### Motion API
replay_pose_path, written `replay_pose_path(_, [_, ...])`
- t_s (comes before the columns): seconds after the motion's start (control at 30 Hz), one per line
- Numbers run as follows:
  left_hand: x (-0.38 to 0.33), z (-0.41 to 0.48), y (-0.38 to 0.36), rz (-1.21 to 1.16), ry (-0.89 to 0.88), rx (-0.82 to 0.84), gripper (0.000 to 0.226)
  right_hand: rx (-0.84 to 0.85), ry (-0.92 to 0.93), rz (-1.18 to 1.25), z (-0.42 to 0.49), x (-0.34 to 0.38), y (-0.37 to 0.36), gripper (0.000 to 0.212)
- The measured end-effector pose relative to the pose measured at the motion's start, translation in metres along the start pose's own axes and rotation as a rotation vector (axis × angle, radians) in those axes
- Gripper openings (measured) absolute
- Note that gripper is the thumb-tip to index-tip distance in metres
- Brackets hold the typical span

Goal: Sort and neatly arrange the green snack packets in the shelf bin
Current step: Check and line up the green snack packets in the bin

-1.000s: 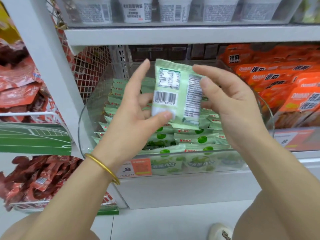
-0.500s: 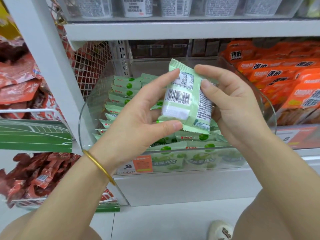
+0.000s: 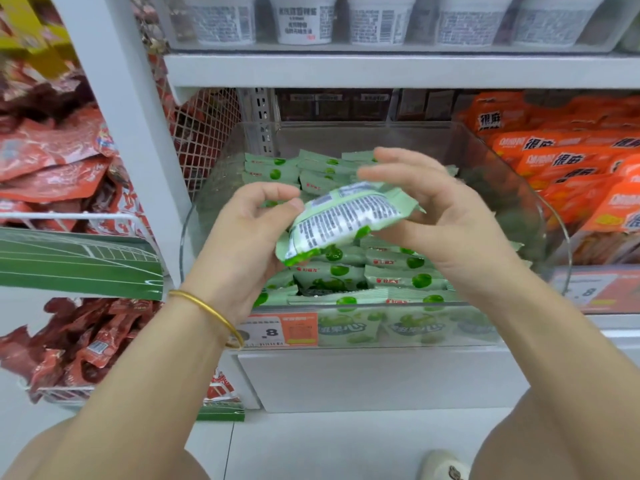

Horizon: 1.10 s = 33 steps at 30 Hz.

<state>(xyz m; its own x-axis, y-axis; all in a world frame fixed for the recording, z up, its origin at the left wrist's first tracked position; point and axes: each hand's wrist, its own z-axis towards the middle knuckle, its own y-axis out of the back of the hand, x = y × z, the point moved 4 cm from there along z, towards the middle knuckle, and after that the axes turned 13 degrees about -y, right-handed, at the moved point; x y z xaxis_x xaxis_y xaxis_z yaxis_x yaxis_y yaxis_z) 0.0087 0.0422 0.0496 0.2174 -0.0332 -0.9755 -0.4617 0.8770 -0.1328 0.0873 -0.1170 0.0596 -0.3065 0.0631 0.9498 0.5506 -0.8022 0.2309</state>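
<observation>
White shelving [image 3: 346,69] frames a clear bin [image 3: 381,140] with a low front lip and taller curved side walls. Open room lies between the bin's rim and the shelf board above. Green packets [image 3: 398,280] lie in rows inside, packed against the front lip and the left rear, with a dark gap showing among the front rows.

One packet [image 3: 346,220] is held above the middle of the bin, tilted, print side up. The left hand [image 3: 242,244], wearing a bangle [image 3: 207,311], pinches its left end between thumb and curled fingers. The right hand [image 3: 450,220] has its thumb under the right end and its fingers spread above, blurred; I cannot tell whether they grasp it.

Orange packets [image 3: 571,161] press close beside the bin's right wall. A wire mesh [image 3: 204,133] and a white post [image 3: 128,133] stand at its left, with red packets [image 3: 52,161] beyond. Tubs [image 3: 304,19] line the shelf above. A price tag [image 3: 280,329] sits on the front lip.
</observation>
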Motion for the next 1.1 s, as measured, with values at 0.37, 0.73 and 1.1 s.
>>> replay_pose_path(0.37, [-0.008, 0.004, 0.021, 0.641, -0.381, -0.003, 0.018, -0.091, -0.088, 0.043, -0.004, 0.0, -0.001, 0.017])
replay_pose_path(0.73, [-0.01, 0.0, 0.009, 0.518, -0.378, 0.042, 0.022, 0.019, 0.014, -0.629, -0.003, 0.007, -0.016, 0.035])
replay_pose_path(1.1, [-0.006, -0.002, 0.009, 0.689, -0.422, 0.196, 0.02, 0.005, 0.079, -0.784, -0.001, 0.005, -0.017, 0.014])
